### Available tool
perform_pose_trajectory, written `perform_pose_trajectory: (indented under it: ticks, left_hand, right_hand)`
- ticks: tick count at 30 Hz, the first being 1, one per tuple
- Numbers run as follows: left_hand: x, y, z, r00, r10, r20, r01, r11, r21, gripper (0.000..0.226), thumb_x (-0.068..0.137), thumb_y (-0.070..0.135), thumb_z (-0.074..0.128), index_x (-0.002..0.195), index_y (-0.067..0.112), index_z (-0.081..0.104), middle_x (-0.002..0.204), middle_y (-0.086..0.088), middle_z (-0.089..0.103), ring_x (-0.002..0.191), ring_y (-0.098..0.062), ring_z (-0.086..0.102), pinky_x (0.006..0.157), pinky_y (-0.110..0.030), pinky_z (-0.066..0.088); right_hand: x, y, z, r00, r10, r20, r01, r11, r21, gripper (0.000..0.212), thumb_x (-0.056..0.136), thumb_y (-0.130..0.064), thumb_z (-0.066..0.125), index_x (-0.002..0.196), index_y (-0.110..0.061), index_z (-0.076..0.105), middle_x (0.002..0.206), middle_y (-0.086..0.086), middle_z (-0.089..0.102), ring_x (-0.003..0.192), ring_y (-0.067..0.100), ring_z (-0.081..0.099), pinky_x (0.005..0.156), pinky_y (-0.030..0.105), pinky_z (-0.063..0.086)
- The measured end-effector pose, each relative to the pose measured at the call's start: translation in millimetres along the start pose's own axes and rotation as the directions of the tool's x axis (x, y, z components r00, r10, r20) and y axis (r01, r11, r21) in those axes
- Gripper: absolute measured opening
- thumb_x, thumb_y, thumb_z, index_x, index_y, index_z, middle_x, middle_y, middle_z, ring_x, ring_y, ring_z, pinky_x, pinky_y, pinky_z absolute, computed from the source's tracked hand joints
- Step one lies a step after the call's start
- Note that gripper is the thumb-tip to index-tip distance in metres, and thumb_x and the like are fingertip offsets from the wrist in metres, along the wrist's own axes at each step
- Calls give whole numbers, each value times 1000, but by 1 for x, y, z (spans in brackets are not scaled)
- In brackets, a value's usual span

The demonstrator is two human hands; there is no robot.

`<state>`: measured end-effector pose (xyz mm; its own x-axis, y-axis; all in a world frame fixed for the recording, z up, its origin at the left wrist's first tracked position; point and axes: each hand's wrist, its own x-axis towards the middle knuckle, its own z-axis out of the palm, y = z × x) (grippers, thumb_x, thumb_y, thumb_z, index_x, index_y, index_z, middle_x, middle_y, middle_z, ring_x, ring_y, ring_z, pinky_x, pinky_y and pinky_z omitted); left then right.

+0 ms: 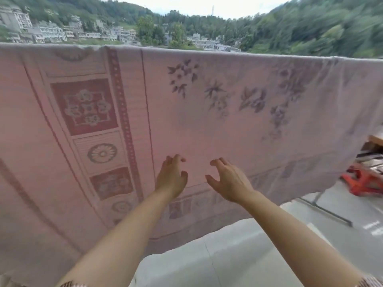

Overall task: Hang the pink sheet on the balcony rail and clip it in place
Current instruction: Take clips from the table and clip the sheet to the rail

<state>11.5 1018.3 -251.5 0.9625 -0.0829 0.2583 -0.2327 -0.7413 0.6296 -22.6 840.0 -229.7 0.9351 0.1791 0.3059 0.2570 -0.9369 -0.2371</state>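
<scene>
The pink sheet point(207, 125), woven with flower and square patterns, hangs draped over a rail that it hides along its top edge, spanning the whole view. Its lower hem slopes up to the right above the floor. My left hand point(171, 179) reaches out in front of the sheet's lower middle, fingers curled and apart, holding nothing. My right hand point(228, 181) is beside it at the same height, also open with curled fingers. Whether the fingertips touch the cloth I cannot tell. No clips are in view.
Pale concrete floor point(238, 251) lies below the hem. A metal stand leg point(329, 212) runs across the floor at the right. Red plastic stools point(362, 183) and stacked clutter point(371, 156) sit at the right edge. Buildings and wooded hills lie beyond the rail.
</scene>
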Motion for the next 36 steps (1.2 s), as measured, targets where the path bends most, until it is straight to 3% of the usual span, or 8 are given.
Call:
perform_pose_trajectory:
  ticks: [4, 6, 9, 15, 19, 25, 30, 36]
  left_hand:
    - [21, 73, 83, 978, 74, 194, -82, 996, 34, 38, 82, 12, 51, 120, 15, 50, 126, -10, 44, 120, -28, 41, 97, -33, 36]
    - [40, 139, 156, 934, 154, 323, -175, 984, 38, 39, 83, 12, 50, 122, 16, 49, 129, -9, 42, 121, -28, 39, 98, -33, 36]
    - [58, 178, 195, 895, 208, 394, -265, 960, 96, 41, 84, 13, 50, 125, 17, 48, 130, -10, 40, 123, -30, 37, 99, -37, 39]
    - [109, 314, 336, 747, 405, 528, -500, 865, 43, 40, 87, 16, 47, 127, 16, 45, 129, -10, 39, 121, -29, 35, 94, -38, 38]
    - [157, 394, 422, 641, 480, 598, -590, 807, -15, 42, 88, 18, 48, 130, 16, 43, 133, -9, 37, 127, -27, 31, 92, -37, 38]
    - [208, 501, 533, 534, 533, 656, -665, 745, -63, 43, 87, 18, 50, 129, 14, 45, 131, -12, 39, 125, -29, 34, 97, -37, 36]
    - [227, 590, 634, 451, 567, 689, -708, 697, -110, 45, 83, 16, 49, 128, 17, 45, 128, -11, 41, 121, -28, 35, 90, -37, 38]
    - [236, 704, 766, 378, 589, 715, -732, 663, -159, 42, 86, 22, 51, 126, 15, 44, 127, -11, 41, 120, -30, 36, 93, -40, 39]
  right_hand:
    - [-37, 101, -22, 972, 229, 41, -229, 973, -19, 47, 90, -36, 51, 131, -14, 44, 128, 5, 50, 117, 27, 49, 91, 37, 41]
    - [-69, 183, -42, 917, 399, 5, -399, 917, -12, 46, 90, -34, 51, 130, -12, 45, 128, 6, 50, 119, 27, 47, 92, 36, 40]
    - [-85, 232, -49, 881, 473, 14, -472, 881, -10, 48, 89, -35, 53, 130, -12, 44, 128, 6, 49, 119, 27, 46, 92, 37, 40]
    - [-110, 404, -78, 716, 698, -20, -698, 716, 1, 40, 86, -35, 53, 119, -13, 47, 121, 5, 49, 112, 29, 49, 87, 39, 44]
    - [-102, 515, -109, 593, 805, -11, -805, 593, 1, 44, 87, -33, 51, 127, -15, 42, 132, 3, 46, 115, 27, 48, 87, 35, 38]
    - [-113, 644, -142, 449, 893, -9, -893, 450, 22, 54, 89, -35, 50, 137, -15, 38, 140, 1, 41, 120, 25, 49, 94, 37, 42]
    - [-133, 752, -167, 348, 937, -32, -937, 348, -4, 52, 89, -36, 53, 133, -11, 40, 135, 5, 43, 120, 28, 47, 96, 41, 42]
    - [-156, 905, -208, 313, 947, -73, -949, 310, -61, 48, 88, -34, 52, 130, -11, 41, 128, 7, 46, 119, 28, 46, 94, 38, 40]
